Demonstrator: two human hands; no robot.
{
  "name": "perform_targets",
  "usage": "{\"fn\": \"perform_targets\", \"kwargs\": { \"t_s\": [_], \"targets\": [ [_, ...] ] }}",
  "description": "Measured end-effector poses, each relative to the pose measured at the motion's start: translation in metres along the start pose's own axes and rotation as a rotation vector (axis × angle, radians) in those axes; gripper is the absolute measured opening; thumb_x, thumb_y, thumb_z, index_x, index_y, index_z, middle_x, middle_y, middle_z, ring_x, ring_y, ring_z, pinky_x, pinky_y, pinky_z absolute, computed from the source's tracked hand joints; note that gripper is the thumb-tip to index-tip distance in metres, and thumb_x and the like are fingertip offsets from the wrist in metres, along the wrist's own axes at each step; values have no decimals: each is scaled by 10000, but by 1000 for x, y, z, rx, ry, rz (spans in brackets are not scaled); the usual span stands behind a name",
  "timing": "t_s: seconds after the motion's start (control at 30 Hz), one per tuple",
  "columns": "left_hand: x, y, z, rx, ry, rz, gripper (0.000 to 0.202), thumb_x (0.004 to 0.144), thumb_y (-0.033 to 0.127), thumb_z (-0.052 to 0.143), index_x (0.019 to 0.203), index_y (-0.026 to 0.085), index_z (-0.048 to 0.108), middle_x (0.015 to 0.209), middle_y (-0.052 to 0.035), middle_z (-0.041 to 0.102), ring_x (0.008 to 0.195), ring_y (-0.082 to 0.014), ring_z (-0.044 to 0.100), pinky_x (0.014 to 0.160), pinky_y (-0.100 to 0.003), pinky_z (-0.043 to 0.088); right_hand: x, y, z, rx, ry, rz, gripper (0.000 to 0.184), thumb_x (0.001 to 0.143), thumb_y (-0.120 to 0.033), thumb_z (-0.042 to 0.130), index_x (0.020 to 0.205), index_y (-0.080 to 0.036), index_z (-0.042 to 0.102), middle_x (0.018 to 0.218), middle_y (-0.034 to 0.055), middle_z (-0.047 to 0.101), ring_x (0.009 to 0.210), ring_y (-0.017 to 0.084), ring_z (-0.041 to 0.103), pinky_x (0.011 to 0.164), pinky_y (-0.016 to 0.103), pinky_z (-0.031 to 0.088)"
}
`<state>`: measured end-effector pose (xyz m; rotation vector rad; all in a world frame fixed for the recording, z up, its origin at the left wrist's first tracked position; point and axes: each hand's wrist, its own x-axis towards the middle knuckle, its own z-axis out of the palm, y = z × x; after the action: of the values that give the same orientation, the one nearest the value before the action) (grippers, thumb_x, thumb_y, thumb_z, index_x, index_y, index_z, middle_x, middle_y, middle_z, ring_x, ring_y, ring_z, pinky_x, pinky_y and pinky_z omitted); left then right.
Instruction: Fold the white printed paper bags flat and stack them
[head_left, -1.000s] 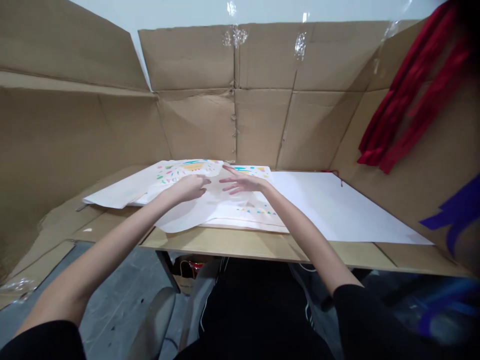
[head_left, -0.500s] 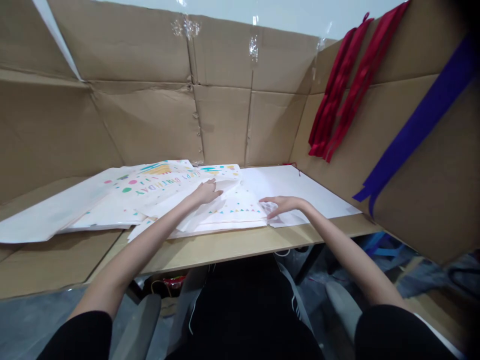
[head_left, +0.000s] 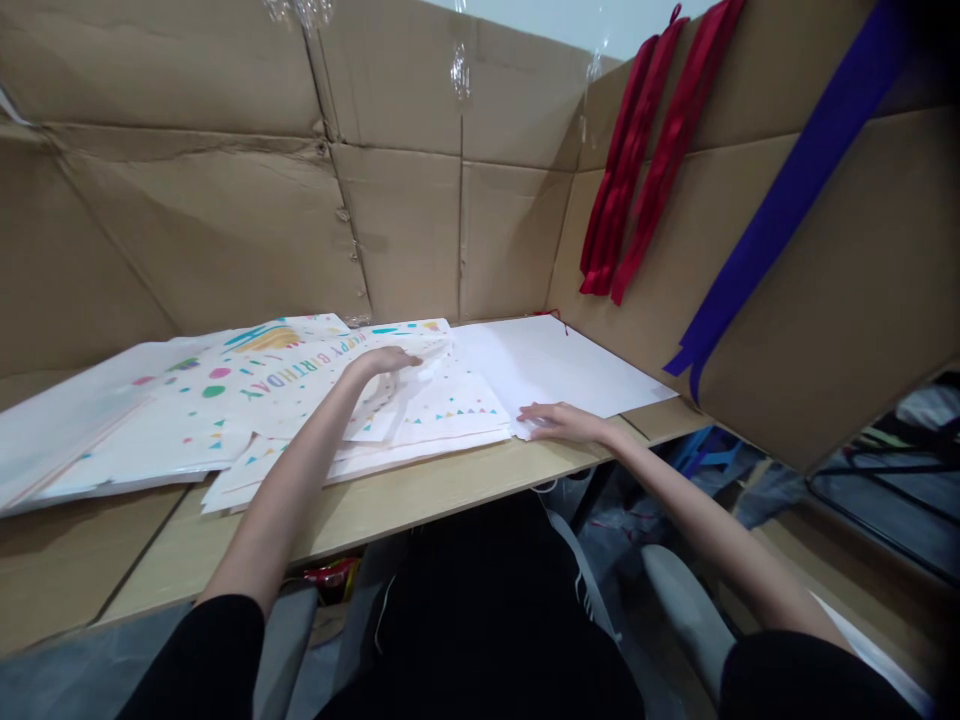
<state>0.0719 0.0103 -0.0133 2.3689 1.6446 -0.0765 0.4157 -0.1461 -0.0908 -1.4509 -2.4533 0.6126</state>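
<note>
The left hand (head_left: pixel 386 360) pinches a thin white sheet (head_left: pixel 433 368) with its fingers closed, raising it slightly off the top of the printed stack (head_left: pixel 292 378). The right hand (head_left: pixel 559 420) lies flat, fingers loosely spread, on the near corner of the plain white paper (head_left: pixel 555 362) just right of that stack. Both piles rest on the tabletop (head_left: pixel 420 500). Red ribbons (head_left: pixel 637 150) hang on the cardboard wall (head_left: pixel 825 300), right of the stack.

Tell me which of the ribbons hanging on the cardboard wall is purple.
The long single ribbon farthest right, slanting down leftward; the red ribbons hang bunched to its left.
</note>
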Motion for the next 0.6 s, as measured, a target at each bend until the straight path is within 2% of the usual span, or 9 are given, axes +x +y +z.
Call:
{"fn": "perform_targets", "kwargs": {
  "t_s": [0.07, 0.2, 0.37, 0.43, 0.5, 0.6],
  "targets": [
    [-2, -1, 0, 0, 8, 10, 692, 816, 588, 358, 1303, 121, 511, 1417, -116, 406, 1290, -260, 402, 1029, -316, 325, -1, 2, -2, 22, 0, -20, 423, 827, -471, 577, 1206, -286, 596, 1352, 32, 508, 1226, 229, 480, 1049, 385, 336],
    [-11, 4, -4, -15, 21, 18, 671, 818, 568, 354, 1301, 130, 517, 1408, -102, 421, 1282, -239, 416, 1034, -298, 321, -2, 1, -5, 21, -3, -7, 483, 747, -448, 680, 1194, -281, 606, 1350, 42, 511, 1227, 243, 478, 1054, 405, 324],
    [-16, 9, -6, -3, 27, 23, 667, 818, 559, 356, 1309, 135, 513, 1418, -92, 406, 1303, -235, 388, 1054, -301, 295, -2, -1, -8, 87, -17, -2, 372, 797, -416, 624, 1146, -286, 638, 1345, 32, 515, 1217, 233, 491, 1044, 399, 334],
    [-14, 9, -6, 13, 39, 29, 657, 816, 560, 357, 1298, 148, 527, 1404, -89, 428, 1297, -244, 395, 1050, -313, 304, -1, -1, -9, 116, -7, 4, 325, 829, -419, 566, 1102, -270, 662, 1295, 34, 561, 1190, 234, 514, 1032, 401, 347],
    [-13, 8, -5, 29, 53, 40, 640, 816, 565, 354, 1281, 169, 546, 1385, -80, 455, 1283, -254, 414, 1035, -322, 325, 0, 1, -7, 129, 91, 40, 311, 854, -416, 503, 1046, -248, 680, 1205, 48, 624, 1130, 238, 553, 1000, 406, 376],
    [-13, 8, -4, 35, 75, 44, 639, 814, 573, 352, 1275, 178, 552, 1376, -76, 469, 1270, -261, 430, 1014, -326, 350, 1, 6, 2, 78, 426, 145, 346, 870, -413, 420, 964, -200, 675, 1044, 85, 681, 970, 246, 607, 898, 398, 430]
  ]
}}
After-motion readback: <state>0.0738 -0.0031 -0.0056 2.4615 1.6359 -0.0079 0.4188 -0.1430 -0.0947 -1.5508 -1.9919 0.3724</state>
